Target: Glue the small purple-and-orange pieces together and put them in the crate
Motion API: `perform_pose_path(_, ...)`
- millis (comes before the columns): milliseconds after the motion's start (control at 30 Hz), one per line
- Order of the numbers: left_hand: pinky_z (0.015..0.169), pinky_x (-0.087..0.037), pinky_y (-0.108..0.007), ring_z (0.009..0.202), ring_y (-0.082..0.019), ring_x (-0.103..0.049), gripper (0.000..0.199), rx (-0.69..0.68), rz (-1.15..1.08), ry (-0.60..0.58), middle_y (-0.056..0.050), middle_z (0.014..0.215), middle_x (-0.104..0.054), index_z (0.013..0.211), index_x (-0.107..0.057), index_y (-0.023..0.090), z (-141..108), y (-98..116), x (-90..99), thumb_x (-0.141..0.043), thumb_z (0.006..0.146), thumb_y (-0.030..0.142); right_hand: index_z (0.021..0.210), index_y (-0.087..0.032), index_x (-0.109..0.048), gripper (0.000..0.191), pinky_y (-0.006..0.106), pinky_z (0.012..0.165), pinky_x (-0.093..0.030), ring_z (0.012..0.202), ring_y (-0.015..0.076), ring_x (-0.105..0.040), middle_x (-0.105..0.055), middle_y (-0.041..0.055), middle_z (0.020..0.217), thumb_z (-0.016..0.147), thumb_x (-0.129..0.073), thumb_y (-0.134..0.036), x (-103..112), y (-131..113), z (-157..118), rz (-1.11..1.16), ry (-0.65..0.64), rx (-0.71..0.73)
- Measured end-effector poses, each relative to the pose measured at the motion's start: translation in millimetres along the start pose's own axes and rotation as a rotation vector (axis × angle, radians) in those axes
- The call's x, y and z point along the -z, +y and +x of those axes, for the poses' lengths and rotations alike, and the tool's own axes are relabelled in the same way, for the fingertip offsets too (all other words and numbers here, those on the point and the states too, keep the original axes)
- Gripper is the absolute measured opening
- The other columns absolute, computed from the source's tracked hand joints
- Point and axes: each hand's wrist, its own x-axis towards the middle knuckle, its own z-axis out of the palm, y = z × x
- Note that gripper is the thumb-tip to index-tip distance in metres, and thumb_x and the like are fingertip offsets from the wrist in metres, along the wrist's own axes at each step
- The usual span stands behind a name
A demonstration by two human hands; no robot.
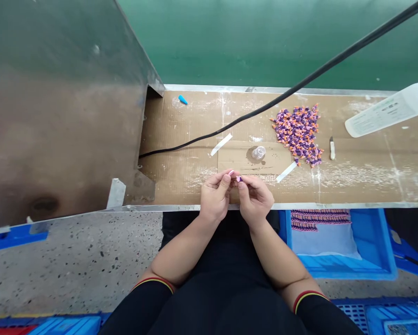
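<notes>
Left hand (214, 197) curled, with thumb and forefinger pinched on a tiny pink piece (231, 172), only its tip showing past the fingertips. Right hand (255, 200) curled too, pinching a tiny purple-and-pink piece (239, 178), most of it buried between the fingers. Exact shape of both pieces too small to make out, and no telling whether they touch. Both hands just above the near edge of a cardboard-covered workbench (181, 181). Straight ahead, a small clear plastic cup (258, 152) on its side on a dark stain, between two white paper strips (221, 144) (286, 171). Just beyond and to the right, a loose heap of small purple-and-orange pieces (297, 135), individual shapes hard to read at this size. Right of the heap, a small white-handled blade (332, 149), and farther right a printed white sheet (387, 109), cut off by the frame edge, its print illegible. Near the far edge, a blue cone-shaped piece (183, 99). Across the bench, a black cable (265, 109). Below the bench on the right, a blue crate (373, 246) with rows of pink-and-purple pieces (320, 221) on a white liner, partly hidden under the bench edge
</notes>
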Motion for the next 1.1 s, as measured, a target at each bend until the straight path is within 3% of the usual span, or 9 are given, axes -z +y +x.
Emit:
perform_pose_path(300, 0.082, -0.064, -0.021, 0.08, -0.01, -0.076, 0.04, 0.001, 0.034, -0.067, -0.002, 0.088, -0.082, 0.087, -0.086, 0.026, 1, 5, 5.7, -0.101, 0.069, 0.058, 0.107, -0.03, -0.08, 0.013, 0.039, 0.075, -0.072, 0.084, 0.0215, -0.082, -0.084, 0.0041, 0.097, 0.099, -0.075, -0.021, -7, -4, 5, -0.076, 0.038, 0.143)
perform_pose_path(500, 0.083, -0.064, -0.023, 0.08, -0.011, -0.076, 0.037, -0.023, 0.046, -0.04, -0.002, 0.089, -0.082, 0.085, -0.086, 0.026, 1, 3, 6.2, -0.101, 0.069, 0.057, 0.104, -0.03, -0.08, 0.009, 0.04, 0.077, -0.074, 0.083, 0.022, -0.082, -0.084, 0.0034, 0.097, 0.099, -0.075, -0.025, -6, -3, 4, -0.187, 0.037, 0.159)
perform_pose_path(833, 0.086, -0.068, -0.031, 0.083, -0.016, -0.078, 0.044, -0.069, 0.138, -0.025, -0.004, 0.09, -0.082, 0.087, -0.085, 0.025, 0, 1, 8.4, -0.098, 0.07, 0.063, 0.104, -0.03, -0.08, 0.008, 0.039, 0.075, -0.074, 0.083, 0.0216, -0.082, -0.084, 0.0037, 0.097, 0.099, -0.075, -0.025, -7, -4, 5, -0.173, 0.026, 0.135)
perform_pose_path(1100, 0.091, -0.066, -0.03, 0.088, -0.015, -0.078, 0.04, -0.066, 0.152, -0.044, -0.003, 0.094, -0.082, 0.091, -0.085, 0.026, 1, -1, 13.4, -0.096, 0.076, 0.061, 0.104, -0.031, -0.08, 0.009, 0.041, 0.078, -0.074, 0.084, 0.0223, -0.082, -0.084, 0.0031, 0.096, 0.099, -0.075, -0.025, -7, -4, 5, -0.185, 0.027, 0.135)
